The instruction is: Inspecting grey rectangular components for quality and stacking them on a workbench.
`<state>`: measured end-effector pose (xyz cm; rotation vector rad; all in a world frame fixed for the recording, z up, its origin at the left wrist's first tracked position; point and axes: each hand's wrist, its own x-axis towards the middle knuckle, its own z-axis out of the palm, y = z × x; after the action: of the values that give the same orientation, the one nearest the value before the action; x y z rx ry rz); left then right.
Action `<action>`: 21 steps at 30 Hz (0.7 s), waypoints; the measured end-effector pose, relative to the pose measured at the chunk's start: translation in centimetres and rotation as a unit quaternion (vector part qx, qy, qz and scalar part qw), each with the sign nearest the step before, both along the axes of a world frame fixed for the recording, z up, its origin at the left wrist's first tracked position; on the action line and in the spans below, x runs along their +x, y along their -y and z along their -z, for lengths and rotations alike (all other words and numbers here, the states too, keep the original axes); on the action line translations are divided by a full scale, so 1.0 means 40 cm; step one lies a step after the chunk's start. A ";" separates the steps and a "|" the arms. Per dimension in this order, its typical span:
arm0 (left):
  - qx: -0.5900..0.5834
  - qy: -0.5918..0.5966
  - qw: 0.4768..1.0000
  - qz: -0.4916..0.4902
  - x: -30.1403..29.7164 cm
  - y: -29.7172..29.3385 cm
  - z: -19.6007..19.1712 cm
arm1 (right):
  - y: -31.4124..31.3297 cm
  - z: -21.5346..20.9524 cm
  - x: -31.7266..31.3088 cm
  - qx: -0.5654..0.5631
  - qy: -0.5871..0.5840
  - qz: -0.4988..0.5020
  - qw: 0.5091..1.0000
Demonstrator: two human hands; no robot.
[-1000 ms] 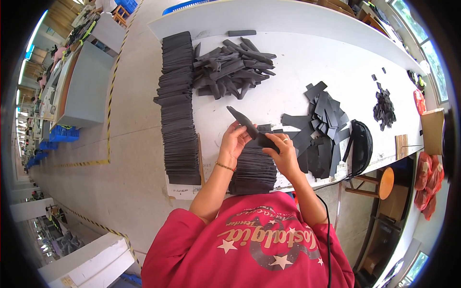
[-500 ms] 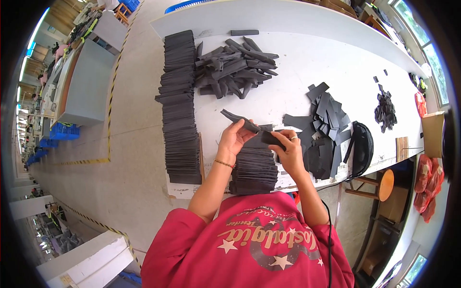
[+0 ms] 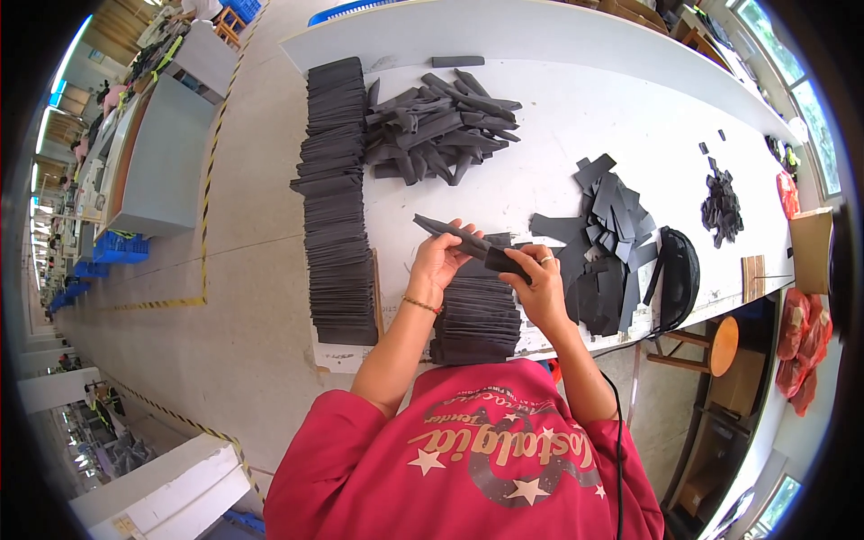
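My left hand (image 3: 441, 260) is closed around a folded dark grey fabric piece (image 3: 434, 227), whose far end points up and left. My right hand (image 3: 543, 284) pinches a flat black strip (image 3: 506, 262) against the right end of that piece; the two meet between my hands. Below them, near the table's front edge, stands a row of folded dark pieces (image 3: 475, 315) packed side by side. To the right lies a loose heap of flat black strips (image 3: 605, 243). I cannot see how far the strip reaches into the fabric piece.
A long stack of folded dark pieces (image 3: 333, 198) lines the table's left side. Beside it sits a pile of rolled dark pieces (image 3: 441, 126). A black pouch (image 3: 679, 281) lies on the right, a small dark pile (image 3: 723, 207) farther off. A wooden stool (image 3: 723, 347) stands below.
The strip in my right hand has moved left against the fabric piece, closing the gap between them. My left fingers have shifted along the piece, and its far end looks flatter.
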<state>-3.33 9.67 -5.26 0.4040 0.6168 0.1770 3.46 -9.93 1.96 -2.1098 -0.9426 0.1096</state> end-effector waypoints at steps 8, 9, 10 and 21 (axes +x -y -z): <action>0.067 -0.077 0.995 -0.003 -0.002 -0.006 -0.003 | 0.003 0.006 -0.005 0.005 -0.031 0.014 0.999; 0.069 -0.084 0.994 -0.002 -0.003 -0.005 -0.003 | 0.001 0.001 -0.008 -0.001 -0.035 0.011 0.999; 0.069 -0.084 0.994 -0.001 -0.002 -0.004 -0.003 | 0.000 -0.001 -0.010 -0.008 -0.039 0.007 0.999; 0.081 -0.078 0.993 0.021 0.011 0.013 -0.030 | -0.022 -0.012 0.011 0.002 0.074 -0.026 0.997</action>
<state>-2.88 9.17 -4.07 0.5908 0.7494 0.1564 3.88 -9.07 2.43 -2.1119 -1.0839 -0.0230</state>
